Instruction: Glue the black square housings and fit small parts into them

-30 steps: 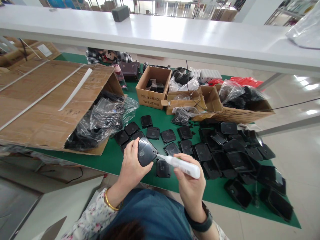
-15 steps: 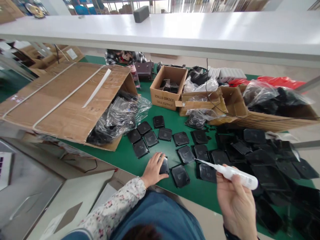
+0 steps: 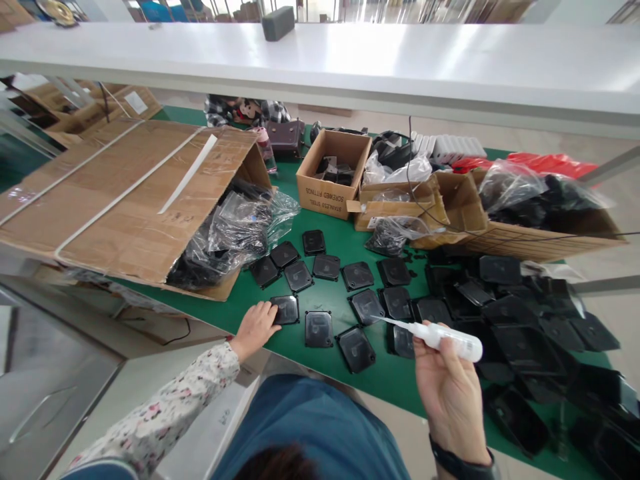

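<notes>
My left hand (image 3: 257,328) has its fingers and thumb on the left edge of a black square cover (image 3: 286,310) near the table's front edge. In my right hand (image 3: 447,373) is a white squeeze bottle (image 3: 450,340) with a long thin nozzle, held nearly level and pointing left. Its tip is over or close to another black cover (image 3: 367,307); whether they touch I cannot tell. Between my hands lie a flat black cover (image 3: 319,329) and a tilted one (image 3: 356,349). Several similar covers are spread behind them.
A large cardboard box (image 3: 125,193) with plastic-wrapped parts lies at left. An open carton (image 3: 333,173) and other boxes stand at the back. Black parts (image 3: 520,340) are heaped on the right of the green table (image 3: 295,350). A white shelf (image 3: 350,63) spans above.
My left hand has moved left from one cover to another, which now lies straighter and nearer the front edge. The bottle and my right hand have shifted slightly left.
</notes>
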Demonstrator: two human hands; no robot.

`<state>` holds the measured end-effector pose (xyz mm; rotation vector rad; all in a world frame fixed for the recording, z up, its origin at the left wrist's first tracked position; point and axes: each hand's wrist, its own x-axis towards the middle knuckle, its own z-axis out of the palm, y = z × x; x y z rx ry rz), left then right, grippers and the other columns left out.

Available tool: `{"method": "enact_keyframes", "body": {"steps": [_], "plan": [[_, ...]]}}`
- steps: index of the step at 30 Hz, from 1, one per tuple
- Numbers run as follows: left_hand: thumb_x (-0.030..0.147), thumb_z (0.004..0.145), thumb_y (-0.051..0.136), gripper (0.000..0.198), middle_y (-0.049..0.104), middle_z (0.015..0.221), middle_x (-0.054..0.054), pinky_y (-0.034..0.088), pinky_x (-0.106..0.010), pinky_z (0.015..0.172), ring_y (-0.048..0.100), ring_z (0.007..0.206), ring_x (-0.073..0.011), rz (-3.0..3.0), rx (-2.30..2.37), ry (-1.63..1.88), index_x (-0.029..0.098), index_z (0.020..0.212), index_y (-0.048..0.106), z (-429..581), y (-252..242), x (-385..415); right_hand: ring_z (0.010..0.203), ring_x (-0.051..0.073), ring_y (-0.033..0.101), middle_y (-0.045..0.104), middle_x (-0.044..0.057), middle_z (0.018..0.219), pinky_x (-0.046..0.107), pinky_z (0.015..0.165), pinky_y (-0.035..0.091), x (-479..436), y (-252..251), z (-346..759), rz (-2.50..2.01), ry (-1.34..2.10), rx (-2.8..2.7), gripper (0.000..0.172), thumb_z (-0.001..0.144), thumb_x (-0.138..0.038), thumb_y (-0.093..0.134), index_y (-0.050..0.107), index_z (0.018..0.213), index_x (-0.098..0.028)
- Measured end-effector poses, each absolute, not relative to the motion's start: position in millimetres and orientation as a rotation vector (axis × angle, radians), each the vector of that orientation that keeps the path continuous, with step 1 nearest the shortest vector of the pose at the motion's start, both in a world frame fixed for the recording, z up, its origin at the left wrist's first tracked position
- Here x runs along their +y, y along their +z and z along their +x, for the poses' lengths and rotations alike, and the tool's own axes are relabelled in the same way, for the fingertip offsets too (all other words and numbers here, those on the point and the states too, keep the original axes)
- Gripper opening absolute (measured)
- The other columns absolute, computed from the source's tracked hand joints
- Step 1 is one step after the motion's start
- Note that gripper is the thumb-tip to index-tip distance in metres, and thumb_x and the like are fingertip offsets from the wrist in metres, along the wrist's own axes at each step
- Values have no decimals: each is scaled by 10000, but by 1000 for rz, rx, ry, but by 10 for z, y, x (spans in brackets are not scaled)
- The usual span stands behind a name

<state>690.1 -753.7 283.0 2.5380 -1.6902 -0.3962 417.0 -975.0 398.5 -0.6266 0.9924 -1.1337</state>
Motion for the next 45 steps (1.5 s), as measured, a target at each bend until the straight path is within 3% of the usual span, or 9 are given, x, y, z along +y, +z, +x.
{"method": "enact_keyframes", "body": {"steps": [2,4,8,11,14,19,26,32,45], "plan": [[314,771,649,712,421,1355,-204,355,-552,1005,416,1235,-363,2511,-1741,-390,162,1385,322,6851,2849,-7576,906,144,611,634,20,945,300,830,537,-9765,3996,4209,-603,-1136,985,221,731,-241,744,649,919,-173],[238,705,706,876,281,1486,-144,348,-511,1034,349,1301,-347,2446,-1847,-431,251,1437,226,6850,2857,-7623,909,138,611,634,15,943,290,833,533,-9780,3997,4241,-580,-1130,982,232,723,-238,752,648,920,-171],[38,655,648,983,168,1550,-103,502,-382,825,561,1072,-282,2378,-1991,-552,360,1450,167,6904,2840,-7667,910,146,614,633,9,936,322,830,535,-9793,3967,4273,-577,-1109,971,210,742,-250,739,637,913,-185],[34,640,665,1022,140,1555,-118,503,-357,779,609,955,-249,2339,-2008,-615,367,1453,141,6909,2831,-7695,904,155,618,635,6,931,342,823,535,-9792,3927,4275,-586,-1108,977,225,745,-269,738,627,925,-194],[51,610,686,1033,232,1533,-98,447,-386,905,552,1091,-272,2234,-1995,-683,341,1448,157,6881,2823,-7773,902,146,618,639,-5,935,333,831,523,-9796,3880,4273,-573,-1081,970,243,737,-293,751,623,922,-202],[76,562,635,861,476,1336,-136,349,-467,1023,418,1248,-326,2238,-1852,-654,205,1359,337,6836,2887,-7867,866,131,619,651,-17,941,303,771,529,-9817,3774,4304,-490,-1004,952,274,727,-341,764,612,920,-220],[173,689,591,843,356,1376,-179,320,-471,1084,344,1295,-299,2288,-1570,-372,123,1414,165,6761,3570,-7916,869,125,627,654,-10,942,290,781,537,-9646,3712,4580,-375,-858,910,324,724,-376,769,597,943,-210],[319,769,654,859,394,1337,-188,345,-495,1071,372,1258,-343,2268,-1569,59,119,1448,168,6653,4126,-8097,909,149,622,648,2,957,341,852,514,-9457,3904,4855,-474,-857,841,309,735,-351,760,590,947,-206],[307,787,640,788,425,1296,-192,365,-488,1055,396,1221,-341,2273,-1576,168,80,1422,232,6613,4312,-8154,875,150,610,658,18,940,305,837,479,-9419,4042,4947,-639,-943,882,339,710,-331,777,623,974,-185]]}}
